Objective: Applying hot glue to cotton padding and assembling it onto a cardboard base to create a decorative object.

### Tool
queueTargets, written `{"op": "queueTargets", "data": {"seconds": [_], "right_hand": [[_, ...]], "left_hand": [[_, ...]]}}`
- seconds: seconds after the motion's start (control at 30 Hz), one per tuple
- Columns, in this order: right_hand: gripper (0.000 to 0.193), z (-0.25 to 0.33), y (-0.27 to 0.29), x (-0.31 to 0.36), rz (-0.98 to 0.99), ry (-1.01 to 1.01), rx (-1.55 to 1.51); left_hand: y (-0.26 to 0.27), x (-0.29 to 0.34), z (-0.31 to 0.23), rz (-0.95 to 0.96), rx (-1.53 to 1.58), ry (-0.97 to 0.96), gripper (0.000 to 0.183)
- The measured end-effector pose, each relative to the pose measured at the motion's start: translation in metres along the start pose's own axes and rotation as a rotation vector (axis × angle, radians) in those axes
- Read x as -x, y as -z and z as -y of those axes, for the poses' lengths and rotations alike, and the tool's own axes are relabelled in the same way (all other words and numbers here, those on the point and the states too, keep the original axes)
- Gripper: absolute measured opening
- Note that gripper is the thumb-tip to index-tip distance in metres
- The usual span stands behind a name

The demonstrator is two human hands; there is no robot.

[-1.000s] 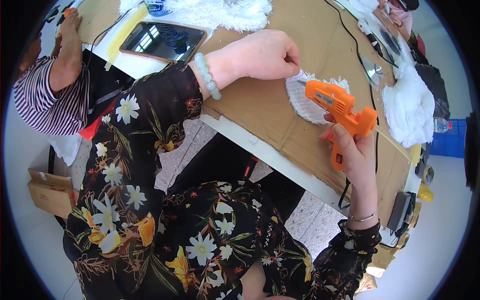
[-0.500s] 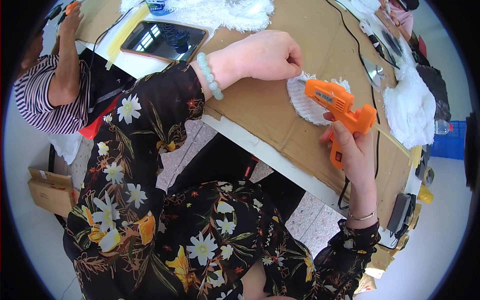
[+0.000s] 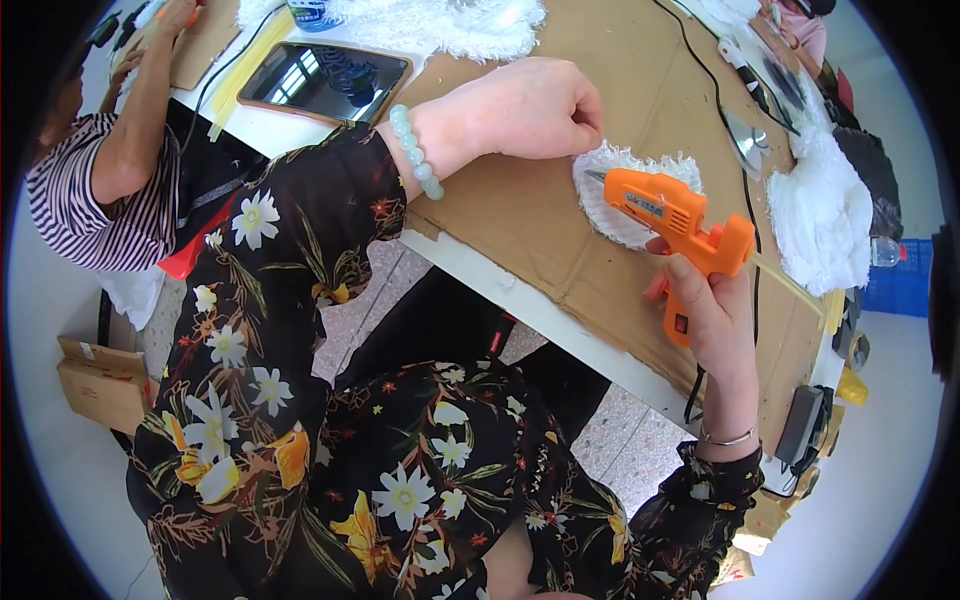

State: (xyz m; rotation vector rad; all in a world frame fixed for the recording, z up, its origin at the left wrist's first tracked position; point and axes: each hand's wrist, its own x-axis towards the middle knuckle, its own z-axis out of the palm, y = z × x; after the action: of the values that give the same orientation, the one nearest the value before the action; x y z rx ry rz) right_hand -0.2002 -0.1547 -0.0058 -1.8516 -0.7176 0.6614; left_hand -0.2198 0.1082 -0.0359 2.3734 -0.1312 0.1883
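Observation:
My right hand [image 3: 718,318] grips an orange hot glue gun [image 3: 655,205] by its handle, index finger near the trigger. The gun's nozzle points left, over a small rounded piece of white fluffy fabric [image 3: 622,228] on the cardboard. A pale glue stick [image 3: 785,277] sticks out of the gun's back end. My left hand [image 3: 535,108] is closed, thumb and fingers pinched at the fabric's upper left edge. Its fingertips are partly hidden, so little of what they hold shows.
Brown cardboard [image 3: 500,210] covers the white table. A phone [image 3: 325,82] lies left of my left wrist. White fluffy fabric [image 3: 820,220] is heaped at the right. A black cord [image 3: 745,190] runs across the table. Another person [image 3: 110,195] works at the left.
The glue gun's nozzle has shifted slightly left and down, away from my left fingertips. My left hand stays nearly still. The other person's raised arm has moved right.

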Motion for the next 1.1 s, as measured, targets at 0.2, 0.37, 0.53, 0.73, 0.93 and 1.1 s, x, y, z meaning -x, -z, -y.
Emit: {"op": "queueTargets", "data": {"seconds": [0.2,0.37,0.53,0.73,0.93,1.1], "right_hand": [[0.035,0.001,0.003,-0.002,0.010,-0.016,0.023],[0.036,0.001,0.000,-0.001,-0.017,-0.013,0.011],[0.035,0.000,-0.001,-0.006,-0.025,-0.014,-0.001],[0.035,0.001,-0.001,-0.004,-0.020,-0.023,0.015],[0.038,-0.002,0.004,0.004,-0.013,-0.001,-0.025],[0.040,-0.002,0.007,0.007,0.018,-0.028,-0.011]], "left_hand": [[-0.002,-0.001,0.003,-0.037,0.003,-0.042,0.019],[-0.002,0.001,0.002,-0.036,-0.001,-0.037,0.019],[-0.001,0.001,0.003,-0.031,-0.004,-0.038,0.019],[-0.002,0.002,0.003,-0.036,-0.003,-0.046,0.018],[-0.001,0.001,0.002,-0.027,0.010,-0.041,0.018],[-0.001,0.000,0.004,-0.036,0.012,-0.037,0.018]]}}
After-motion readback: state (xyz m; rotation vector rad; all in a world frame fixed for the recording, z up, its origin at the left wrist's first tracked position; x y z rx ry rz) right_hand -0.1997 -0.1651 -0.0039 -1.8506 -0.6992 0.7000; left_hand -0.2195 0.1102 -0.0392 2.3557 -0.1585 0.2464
